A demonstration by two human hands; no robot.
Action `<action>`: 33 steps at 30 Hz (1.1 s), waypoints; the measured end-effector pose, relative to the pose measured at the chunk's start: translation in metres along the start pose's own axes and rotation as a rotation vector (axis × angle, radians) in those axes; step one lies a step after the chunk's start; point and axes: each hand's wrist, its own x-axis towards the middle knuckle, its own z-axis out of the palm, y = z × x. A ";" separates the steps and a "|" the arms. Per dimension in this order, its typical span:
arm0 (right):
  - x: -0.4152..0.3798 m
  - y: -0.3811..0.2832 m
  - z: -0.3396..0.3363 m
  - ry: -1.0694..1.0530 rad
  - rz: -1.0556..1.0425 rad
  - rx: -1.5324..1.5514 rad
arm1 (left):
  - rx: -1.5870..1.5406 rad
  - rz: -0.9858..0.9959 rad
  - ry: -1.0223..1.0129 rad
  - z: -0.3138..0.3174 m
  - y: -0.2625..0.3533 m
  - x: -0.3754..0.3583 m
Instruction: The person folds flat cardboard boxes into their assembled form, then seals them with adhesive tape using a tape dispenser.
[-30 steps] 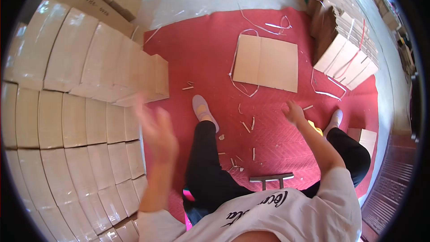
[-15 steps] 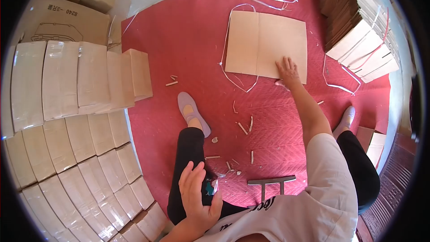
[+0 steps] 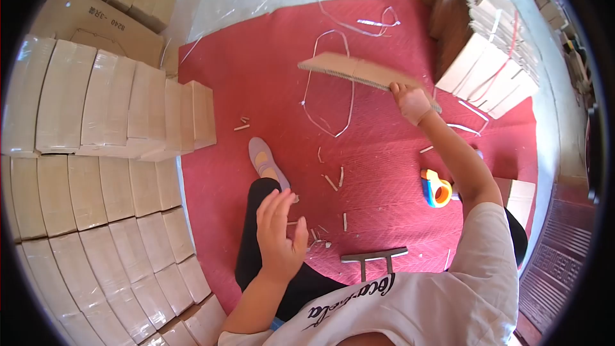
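Observation:
My right hand grips the near edge of a folded flat cardboard box, which is tilted up off the red mat. The cardboard's far side is a little blurred. Beneath and in front of it, a loop of white strapping lies on the mat. My left hand hovers above my left thigh with its fingers apart and nothing in it. Between my right forearm and the mat's middle sits an orange, yellow and blue tape dispenser.
Stacked closed cartons fill the left side. A strapped bundle of flat cardboard stands at the upper right. Cardboard scraps are scattered on the mat, with a dark metal frame close to me. A slatted brown surface is at right.
My right hand has gone from resting on the flat cardboard to lifting it by its edge. The tape dispenser has come into sight. My left hand has risen slightly.

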 end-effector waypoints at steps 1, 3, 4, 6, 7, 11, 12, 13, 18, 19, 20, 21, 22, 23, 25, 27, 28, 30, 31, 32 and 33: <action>-0.010 -0.004 -0.019 0.012 0.014 -0.025 | 0.016 0.003 0.013 0.001 -0.001 -0.001; -0.040 -0.014 -0.057 0.209 0.143 0.102 | -0.003 0.045 0.052 0.003 -0.004 -0.006; -0.058 -0.021 -0.072 0.203 0.222 0.153 | -0.037 0.015 0.067 0.005 -0.007 -0.008; -0.098 -0.041 -0.095 0.246 0.362 0.234 | -0.069 0.012 0.100 0.010 -0.008 -0.011; -0.119 -0.055 -0.104 0.291 0.418 0.267 | -0.092 0.048 0.101 0.012 -0.009 -0.012; -0.194 -0.111 -0.113 0.158 0.636 0.336 | -0.148 -0.074 -0.004 0.018 -0.004 -0.018; -0.208 -0.123 -0.106 0.098 0.675 0.369 | -0.171 -0.079 -0.021 0.024 -0.006 -0.019; -0.220 -0.134 -0.101 0.036 0.716 0.407 | -0.192 -0.085 -0.042 0.032 -0.009 -0.022; -0.252 -0.178 -0.079 -0.085 0.795 0.592 | -0.678 -0.313 -0.251 0.097 0.021 -0.045; -0.254 -0.186 -0.075 -0.133 0.821 0.648 | -0.741 -0.415 -0.322 0.106 0.037 -0.050; -0.260 -0.192 -0.070 -0.116 0.845 0.642 | -0.756 -0.471 -0.346 0.128 0.035 -0.055; -0.266 -0.200 -0.069 -0.118 0.790 0.719 | -0.769 -0.535 -0.366 0.155 0.027 -0.060; -0.270 -0.203 -0.068 -0.124 0.726 0.796 | -0.769 -0.526 -0.374 0.172 0.026 -0.065; -0.272 -0.203 -0.069 -0.118 0.728 0.797 | -0.754 -0.545 -0.355 0.185 0.025 -0.070; -0.272 -0.205 -0.069 -0.112 0.578 0.984 | -0.736 -0.575 -0.321 0.205 0.019 -0.077; -0.262 -0.199 -0.051 -0.103 0.522 1.070 | -0.769 -0.475 -0.328 0.216 0.011 -0.084; -0.255 -0.195 -0.054 -0.089 0.476 1.151 | -0.740 -0.547 -0.338 0.213 0.016 -0.084; -0.241 -0.185 -0.079 -0.116 0.544 1.304 | -0.786 -0.542 -0.360 0.208 0.020 -0.084; -0.236 -0.184 -0.092 -0.140 0.632 1.454 | -0.832 -0.529 -0.398 0.207 0.022 -0.085; -0.226 -0.184 -0.074 -0.123 0.586 1.398 | -0.784 -0.562 -0.397 0.205 0.024 -0.087; -0.212 -0.182 -0.035 -0.104 0.542 1.343 | -0.834 -0.536 -0.398 0.217 0.011 -0.091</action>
